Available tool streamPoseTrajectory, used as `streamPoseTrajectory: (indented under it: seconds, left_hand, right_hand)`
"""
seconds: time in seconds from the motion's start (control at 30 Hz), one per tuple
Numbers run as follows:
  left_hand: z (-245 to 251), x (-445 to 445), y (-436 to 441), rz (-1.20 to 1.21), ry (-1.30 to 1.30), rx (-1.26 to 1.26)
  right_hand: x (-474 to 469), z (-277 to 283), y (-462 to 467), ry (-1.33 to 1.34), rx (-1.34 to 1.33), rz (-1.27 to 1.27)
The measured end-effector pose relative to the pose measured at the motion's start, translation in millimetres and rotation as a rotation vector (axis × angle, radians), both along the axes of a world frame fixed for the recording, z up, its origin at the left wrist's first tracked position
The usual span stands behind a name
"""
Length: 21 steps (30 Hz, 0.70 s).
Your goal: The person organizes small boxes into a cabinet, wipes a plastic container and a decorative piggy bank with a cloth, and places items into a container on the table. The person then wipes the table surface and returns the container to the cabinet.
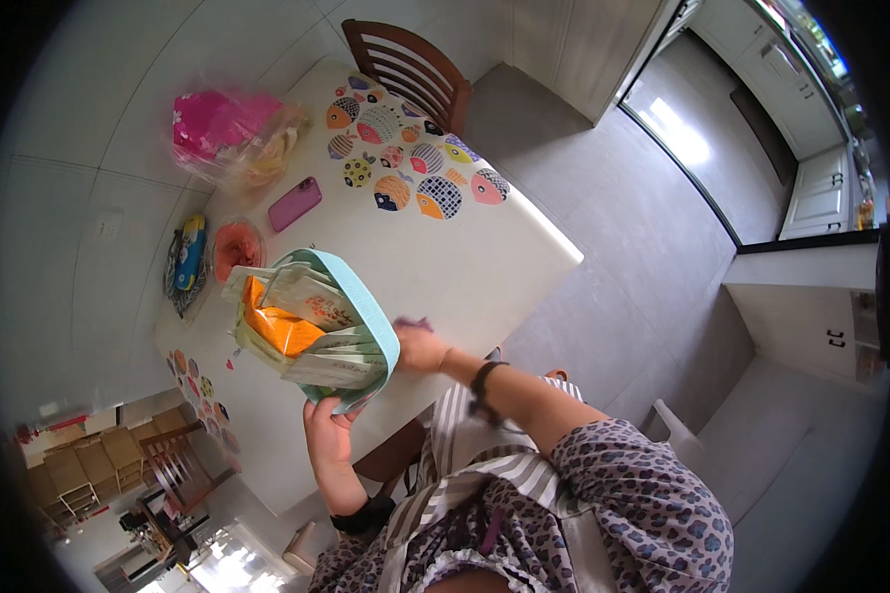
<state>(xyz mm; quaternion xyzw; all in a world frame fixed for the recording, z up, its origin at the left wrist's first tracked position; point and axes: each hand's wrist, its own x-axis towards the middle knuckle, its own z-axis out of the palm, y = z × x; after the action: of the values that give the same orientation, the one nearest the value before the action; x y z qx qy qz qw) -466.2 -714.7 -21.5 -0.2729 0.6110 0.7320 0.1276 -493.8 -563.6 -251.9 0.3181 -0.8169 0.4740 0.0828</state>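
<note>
A light-teal plastic basket (356,285) is tipped over the white table, its opening facing me. Several paper packets (337,369) with writing and an orange glossy packet (285,330) fill it. My left hand (330,434) grips the basket's near wall, fingers at the rim. Beside the basket's right wall, my right hand (419,350) holds a bunched purple cloth (414,324) low over the tabletop. That hand is slightly blurred, and the basket hides part of the cloth.
On the table (482,259) are a pink-purple phone (295,204), a bowl of red food (237,248), a blue-yellow pouch (190,252) and a clear plastic bag with pink fabric (226,133). Fish stickers decorate the tabletop. A wooden chair (415,70) stands at the far edge.
</note>
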Motion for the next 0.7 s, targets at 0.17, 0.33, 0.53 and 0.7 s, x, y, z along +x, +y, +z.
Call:
streamPoseTrajectory:
  seconds: [0.17,0.33,0.53,0.7]
  left_hand:
    - [5,-35,8,-0.062,-0.021,0.062]
    - [12,-61,31,-0.172,0.009,0.113]
    - [4,-70,72,-0.36,-0.013,0.127]
    - [-8,-55,148,-0.575,-0.021,0.17]
  right_hand:
    - [-74,1,104,0.078,0.264,-0.602]
    - [-56,-33,310,-0.19,0.279,-1.176]
    - [225,-14,484,-1.329,-0.867,-1.314]
    - [445,38,404,-1.127,-1.439,-1.752]
